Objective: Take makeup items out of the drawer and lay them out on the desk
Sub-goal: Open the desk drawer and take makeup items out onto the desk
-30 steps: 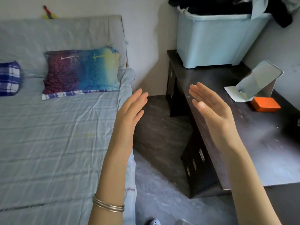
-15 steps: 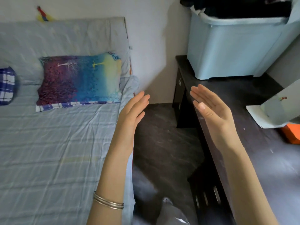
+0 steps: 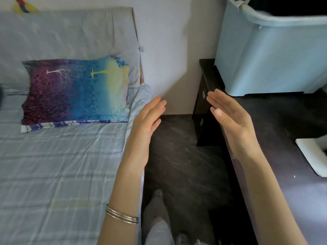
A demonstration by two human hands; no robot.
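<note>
Both hands, left hand [image 3: 146, 124] and right hand [image 3: 230, 119], stay flat and hold nothing. The view has swung toward the desk [image 3: 283, 121]; its drawers [image 3: 203, 96] look shut, I think, makeup unseen.

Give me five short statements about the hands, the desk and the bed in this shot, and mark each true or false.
1. Both hands are open and hold nothing. True: left hand, right hand.
2. A pale blue storage bin stands on the dark desk. True.
3. The bangles are on the right wrist. False: they are on the left wrist.
4. The colourful pillow lies on the floor. False: it lies on the bed.
5. Makeup items are laid out on the desk. False: none show there.
</note>
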